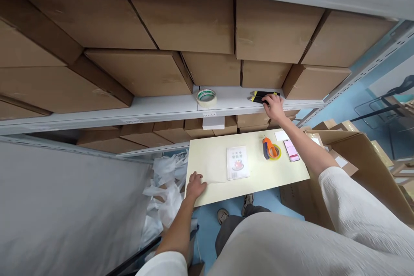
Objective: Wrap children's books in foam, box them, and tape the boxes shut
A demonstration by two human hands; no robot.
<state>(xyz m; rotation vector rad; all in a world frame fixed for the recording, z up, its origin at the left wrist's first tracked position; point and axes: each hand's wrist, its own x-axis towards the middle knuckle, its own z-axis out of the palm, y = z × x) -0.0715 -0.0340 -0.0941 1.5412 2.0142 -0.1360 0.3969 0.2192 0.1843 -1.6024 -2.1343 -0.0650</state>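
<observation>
My right hand (274, 107) reaches up to the grey shelf (161, 108) and its fingers close around a black and yellow utility knife (262, 94) lying there. My left hand (195, 184) rests open, fingers flat, on the left edge of a pale yellow tabletop (210, 159). A small packaged item with a red picture (237, 162) lies in the middle of the tabletop. An orange tape dispenser with a yellow roll (270, 149) and a phone with a pink screen (291, 150) lie to its right.
A roll of clear tape (206, 97) stands on the shelf left of the knife. Brown cardboard boxes (181, 21) fill the shelves above and below. White plastic bags (166, 189) are piled left of the table. An open carton (362, 159) stands at the right.
</observation>
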